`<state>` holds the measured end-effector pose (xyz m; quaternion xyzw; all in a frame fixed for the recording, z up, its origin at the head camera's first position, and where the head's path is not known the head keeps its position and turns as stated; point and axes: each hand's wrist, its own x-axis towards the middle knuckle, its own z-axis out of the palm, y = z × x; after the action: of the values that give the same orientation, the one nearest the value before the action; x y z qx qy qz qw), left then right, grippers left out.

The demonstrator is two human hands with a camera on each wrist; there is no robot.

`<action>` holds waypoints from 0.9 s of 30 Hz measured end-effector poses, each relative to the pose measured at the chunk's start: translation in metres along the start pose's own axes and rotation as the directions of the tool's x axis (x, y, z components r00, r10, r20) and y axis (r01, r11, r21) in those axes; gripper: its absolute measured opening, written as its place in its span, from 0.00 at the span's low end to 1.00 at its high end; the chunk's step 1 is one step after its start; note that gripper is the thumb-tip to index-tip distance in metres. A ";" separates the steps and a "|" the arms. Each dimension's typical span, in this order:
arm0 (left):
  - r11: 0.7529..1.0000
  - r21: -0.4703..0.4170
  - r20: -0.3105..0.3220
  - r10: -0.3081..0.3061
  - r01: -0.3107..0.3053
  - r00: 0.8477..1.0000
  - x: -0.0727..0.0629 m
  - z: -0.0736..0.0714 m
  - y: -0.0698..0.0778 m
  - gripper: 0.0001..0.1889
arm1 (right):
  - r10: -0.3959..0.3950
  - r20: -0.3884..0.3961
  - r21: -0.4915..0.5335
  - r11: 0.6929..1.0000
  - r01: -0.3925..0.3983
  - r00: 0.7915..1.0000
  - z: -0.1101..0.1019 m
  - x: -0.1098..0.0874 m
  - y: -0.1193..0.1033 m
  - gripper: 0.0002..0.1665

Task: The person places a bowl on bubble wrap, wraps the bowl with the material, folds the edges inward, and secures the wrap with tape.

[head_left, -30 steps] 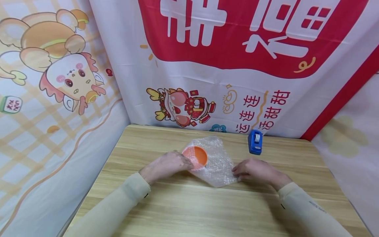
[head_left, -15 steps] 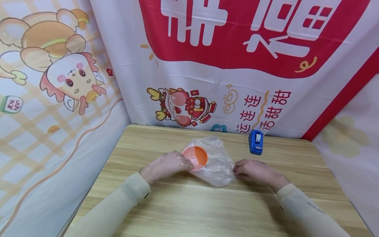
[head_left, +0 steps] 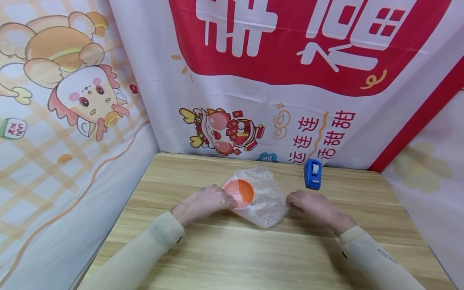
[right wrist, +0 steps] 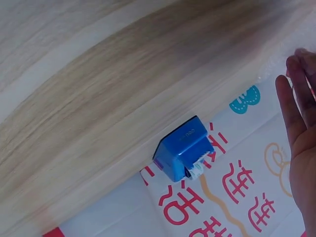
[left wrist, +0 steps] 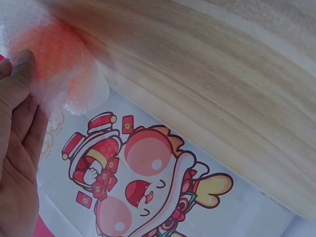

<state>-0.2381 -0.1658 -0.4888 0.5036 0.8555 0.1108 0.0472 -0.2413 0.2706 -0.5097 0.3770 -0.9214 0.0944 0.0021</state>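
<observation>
Hands (head_left: 204, 202) (head_left: 313, 205) two, bowl (head_left: 246, 191) one, bubble-wrap (head_left: 269, 203) one

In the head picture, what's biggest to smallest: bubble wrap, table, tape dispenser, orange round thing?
1. Table
2. Bubble wrap
3. Orange round thing, partly covered
4. Tape dispenser, only a little smaller

The right hand (head_left: 312, 204) is shifting slightly toward the worktop's (head_left: 253, 262) far edge, compared with a second ago; the bubble wrap's (head_left: 267, 201) corner beside its fingertips, earlier reaching farther toward the worktop's near and right edges, is drawing in a little.
</observation>
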 end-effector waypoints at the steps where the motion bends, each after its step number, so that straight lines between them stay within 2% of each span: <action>1: 1.000 -0.005 -0.002 0.000 0.000 1.000 0.000 0.000 0.000 0.19 | 0.015 -0.014 0.003 1.000 -0.015 1.000 -0.001 0.000 -0.001 0.11; 4: 1.000 -0.024 -0.002 -0.003 0.003 1.000 -0.001 0.000 0.000 0.19 | 0.074 -0.041 0.026 0.997 -0.073 0.996 -0.004 0.002 -0.005 0.12; 9: 1.000 -0.005 -0.002 0.007 -0.007 1.000 0.000 -0.001 0.001 0.19 | 0.190 -0.044 0.088 0.979 -0.186 0.981 -0.007 0.005 -0.010 0.12; 12: 1.000 0.015 -0.007 0.016 -0.016 1.000 0.000 -0.001 0.002 0.19 | 0.234 -0.047 0.185 0.957 -0.222 0.971 -0.007 0.005 -0.012 0.13; 15: 1.000 0.019 -0.022 0.023 -0.022 1.000 -0.001 0.000 0.001 0.19 | 0.251 -0.054 0.297 0.928 -0.224 0.966 -0.005 0.005 -0.011 0.12; 19: 0.999 0.022 -0.038 0.031 -0.030 0.999 -0.001 0.001 -0.001 0.19 | 0.306 -0.051 0.416 0.872 -0.258 0.951 -0.003 0.007 -0.011 0.06; 23: 1.000 0.012 -0.034 0.029 -0.028 0.999 -0.001 0.001 -0.001 0.19 | 0.421 -0.032 0.498 0.793 -0.351 0.907 -0.003 0.009 -0.017 0.10; 26: 1.000 0.001 -0.027 0.020 -0.020 0.999 -0.001 0.001 -0.001 0.20 | 0.510 0.027 0.573 0.697 -0.431 0.860 -0.003 0.009 -0.023 0.17; 27: 1.000 0.003 -0.024 0.019 -0.019 1.000 -0.001 0.001 -0.001 0.19 | 0.535 0.057 0.603 0.654 -0.456 0.843 -0.003 0.009 -0.025 0.21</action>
<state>-0.2383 -0.1668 -0.4900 0.5103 0.8514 0.1162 0.0349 -0.2307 0.2475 -0.5022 0.0850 -0.9092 0.3989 -0.0841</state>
